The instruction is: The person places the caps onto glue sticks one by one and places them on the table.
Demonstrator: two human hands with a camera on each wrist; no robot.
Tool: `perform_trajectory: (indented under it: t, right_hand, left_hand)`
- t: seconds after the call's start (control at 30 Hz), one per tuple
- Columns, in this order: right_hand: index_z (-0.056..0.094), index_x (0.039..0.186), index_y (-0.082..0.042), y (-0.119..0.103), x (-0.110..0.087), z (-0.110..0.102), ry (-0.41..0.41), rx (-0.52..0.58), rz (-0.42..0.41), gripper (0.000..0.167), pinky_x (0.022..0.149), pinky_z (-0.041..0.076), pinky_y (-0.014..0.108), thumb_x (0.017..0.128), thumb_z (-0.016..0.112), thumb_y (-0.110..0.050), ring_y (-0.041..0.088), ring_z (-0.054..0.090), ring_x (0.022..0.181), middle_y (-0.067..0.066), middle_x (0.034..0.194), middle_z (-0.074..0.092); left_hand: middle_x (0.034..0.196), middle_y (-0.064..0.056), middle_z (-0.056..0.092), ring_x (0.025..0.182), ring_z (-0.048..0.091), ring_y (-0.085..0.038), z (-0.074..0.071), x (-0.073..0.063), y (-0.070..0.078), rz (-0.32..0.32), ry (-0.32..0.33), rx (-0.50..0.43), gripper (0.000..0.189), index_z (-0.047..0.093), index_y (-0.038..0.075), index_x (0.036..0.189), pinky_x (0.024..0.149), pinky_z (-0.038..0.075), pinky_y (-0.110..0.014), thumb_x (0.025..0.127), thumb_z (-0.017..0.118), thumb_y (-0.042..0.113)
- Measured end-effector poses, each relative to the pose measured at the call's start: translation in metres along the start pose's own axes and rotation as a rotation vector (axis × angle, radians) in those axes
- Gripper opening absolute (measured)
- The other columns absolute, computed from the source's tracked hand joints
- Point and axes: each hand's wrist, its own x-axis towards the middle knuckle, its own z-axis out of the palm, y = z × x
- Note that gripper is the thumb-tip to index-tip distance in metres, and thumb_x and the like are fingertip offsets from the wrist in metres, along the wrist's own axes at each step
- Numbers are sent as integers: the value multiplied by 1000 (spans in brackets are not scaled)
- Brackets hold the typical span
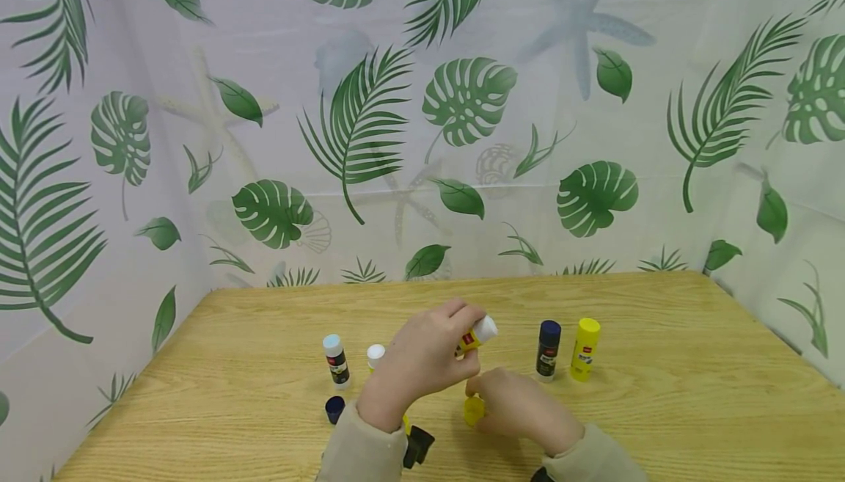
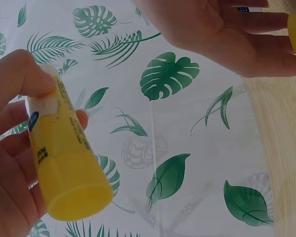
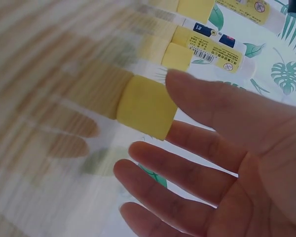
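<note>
My left hand (image 1: 425, 346) grips a yellow glue stick (image 2: 64, 148) and holds it tilted above the table. Its white end (image 1: 486, 329) points up to the right in the head view; the wide yellow end faces the left wrist camera. Low on the wooden table stands a yellow cap (image 3: 145, 106). Beside that cap is my right hand (image 1: 521, 405), with thumb and index finger close to its side and the other fingers loosely extended. Whether the fingertips touch the cap I cannot tell.
Right of the hands stand a dark-blue-capped glue stick (image 1: 549, 350) and a yellow glue stick (image 1: 584, 350). On the left are a light-blue-topped glue stick (image 1: 337, 361), a partly hidden white-topped one (image 1: 375, 354) and a dark blue cap (image 1: 334, 409). A leaf-patterned curtain (image 1: 396, 174) hangs behind the table.
</note>
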Motion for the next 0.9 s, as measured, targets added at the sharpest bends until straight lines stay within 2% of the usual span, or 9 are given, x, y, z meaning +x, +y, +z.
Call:
perform_trajectory:
  t: [0.2, 0.37, 0.67, 0.9]
  right_hand:
    - [61, 84, -6, 0, -1, 0, -4, 18, -13, 22, 53, 42, 28, 66, 74, -6, 11, 49, 59, 0, 76, 59]
    - [61, 79, -6, 0, -1, 1, 7, 0, -31, 20, 51, 41, 27, 64, 75, -6, 9, 46, 56, -2, 71, 57]
    - [59, 79, -8, 0, -1, 2, -6, 19, -29, 21, 48, 36, 26, 64, 73, -4, 10, 41, 53, -5, 67, 52]
    - [60, 81, -7, 0, 0, 4, -4, 0, -39, 21, 50, 38, 26, 65, 73, -5, 10, 43, 54, -5, 70, 53]
  left_hand:
    - [90, 0, 55, 61, 46, -5, 1, 0, 0, -1, -11, -11, 31, 59, 7, 101, 56, 38, -11, 70, 61, 5]
    - [90, 0, 55, 60, 44, -4, 0, 0, 0, 4, -10, -12, 31, 60, 8, 102, 54, 36, -10, 70, 61, 5]
    - [89, 1, 56, 56, 43, -3, 0, 0, 0, 8, -2, 35, 30, 60, 9, 101, 50, 34, -10, 71, 61, 7]
    - [89, 1, 57, 55, 44, -3, -1, -1, 0, 14, 9, 66, 28, 60, 10, 99, 49, 35, -11, 71, 63, 8]
